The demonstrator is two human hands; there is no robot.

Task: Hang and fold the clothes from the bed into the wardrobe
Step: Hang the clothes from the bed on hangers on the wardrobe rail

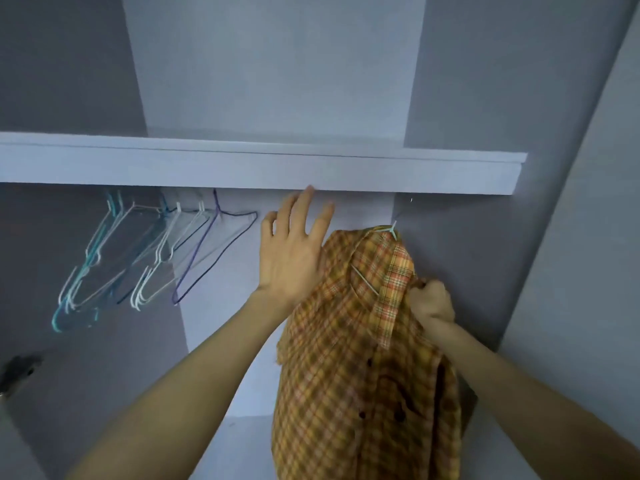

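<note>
The plaid shirt (pixel 367 358) hangs on a white hanger (pixel 388 232) at the right end of the wardrobe (pixel 263 169), below its shelf; the hook and rail are hidden. The left hand (pixel 292 247), fingers spread, touches the shirt's shoulder. The right hand (pixel 433 301) pinches its front placket. Empty hangers (pixel 152 251) blur at left.

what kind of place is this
Most likely the inside of a bedroom wardrobe: a bunch of empty wire hangers hangs under a pale shelf, and a plaid shirt on a white hanger is held up beside them.
</note>
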